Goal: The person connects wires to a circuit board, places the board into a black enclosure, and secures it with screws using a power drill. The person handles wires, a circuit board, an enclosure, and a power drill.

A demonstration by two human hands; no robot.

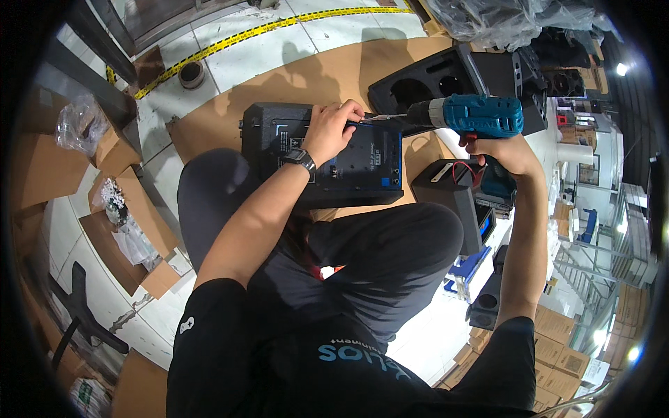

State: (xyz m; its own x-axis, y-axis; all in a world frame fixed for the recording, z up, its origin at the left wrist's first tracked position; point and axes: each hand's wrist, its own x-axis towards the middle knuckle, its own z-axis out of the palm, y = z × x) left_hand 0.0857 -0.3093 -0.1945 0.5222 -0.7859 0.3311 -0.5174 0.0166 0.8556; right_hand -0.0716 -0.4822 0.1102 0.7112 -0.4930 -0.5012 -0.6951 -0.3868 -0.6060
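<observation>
Driving screw into black panel resting on my knees. Right hand wrapped tight around blue drill; left hand pinches bit at panel's top edge. Judging mid-job: this screw not seated; other screws too small to tell.

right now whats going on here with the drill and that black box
A seated person holds a blue cordless drill in the right hand, its bit aimed at the top of a black panelled unit resting against their knees. The left hand steadies things at the bit's tip. A black speaker shell lies behind on cardboard.
</observation>
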